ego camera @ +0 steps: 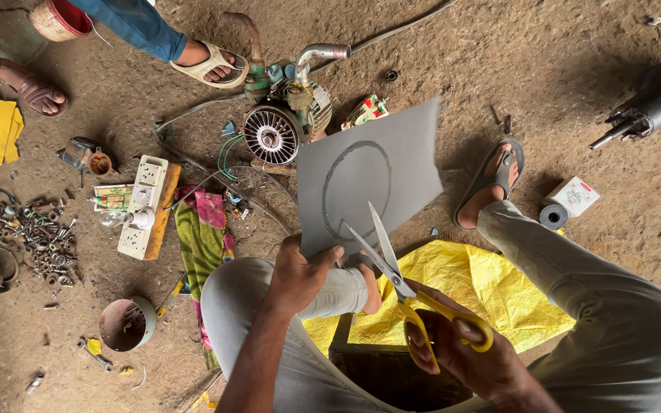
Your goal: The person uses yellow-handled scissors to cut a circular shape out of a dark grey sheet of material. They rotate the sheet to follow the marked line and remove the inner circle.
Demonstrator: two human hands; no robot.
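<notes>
Yellow-handled scissors [415, 294] sit closest to the lens, gripped by the right hand [472, 352], whose fingers [464, 330] are threaded through the loops and clenched around them. Their blades stand parted, tips pointing up and away, with the lower edge of a grey sheet [372, 172] between them. That sheet is held up in the air above the person's knees, tilted, and carries a drawn circle outline on its face. The left hand [300, 275] pinches the sheet's bottom left corner, thumb on top, fingers grasping it firmly.

Both knees are bent in light grey trousers, and a crumpled yellow plastic bag [483, 287] lies on the dirt floor [560, 53] between them. The person's right foot wears a grey sandal [491, 180], just beyond the sheet's right edge.

Behind the sheet, a green water pump [284, 107] with a finned round cover and a bent metal pipe rests on the ground. To its left are a white switch board [143, 206] on a wooden base and a green and pink cloth [204, 245]. Farther left, a heap of nuts and bolts [40, 237] is scattered, and a round metal tin [125, 323] lies on its side. Near the right foot sit a small white box [573, 196] and a roll of tape [553, 217]. Another person's sandalled foot [212, 65] stands at the top, near the pump.
</notes>
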